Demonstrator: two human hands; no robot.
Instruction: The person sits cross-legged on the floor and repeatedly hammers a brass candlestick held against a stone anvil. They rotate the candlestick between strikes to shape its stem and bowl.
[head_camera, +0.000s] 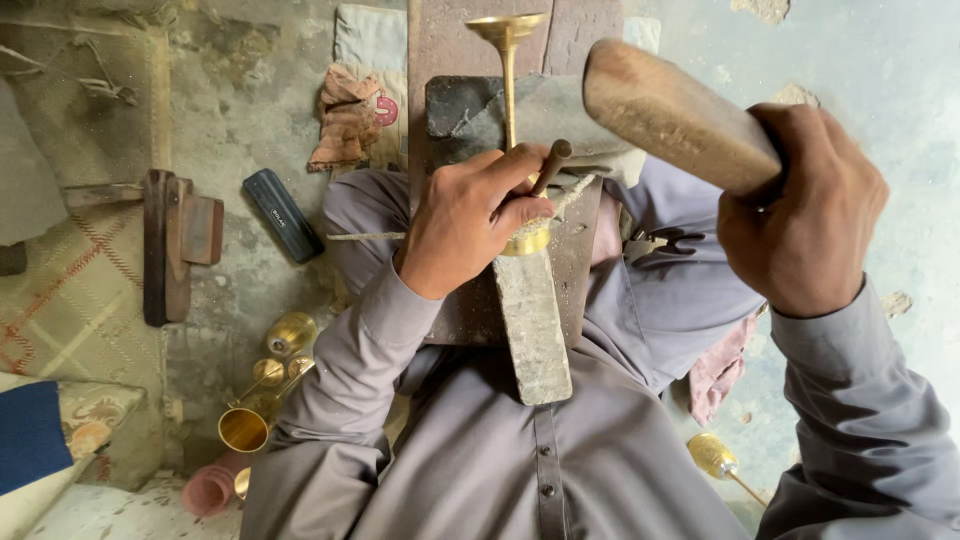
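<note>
My left hand (472, 215) grips a short dark punch (551, 165) and steadies a long-stemmed brass goblet (508, 62) lying along a wooden board (440, 40). The goblet's wide brass base (527, 241) rests against a grey stone block (533, 325) on my lap. My right hand (805, 215) is raised to the right, closed round the handle of a thick wooden mallet (675, 112) whose head hangs above and right of the punch. A thin cord (365, 236) runs left from under my left hand.
Several finished brass goblets (262, 395) lie on the floor at lower left, and one more brass goblet (722, 462) at lower right. A dark flat case (283, 214), a wooden tool (165, 245), a crumpled rag (345, 118) and woven mats (70, 300) lie to the left.
</note>
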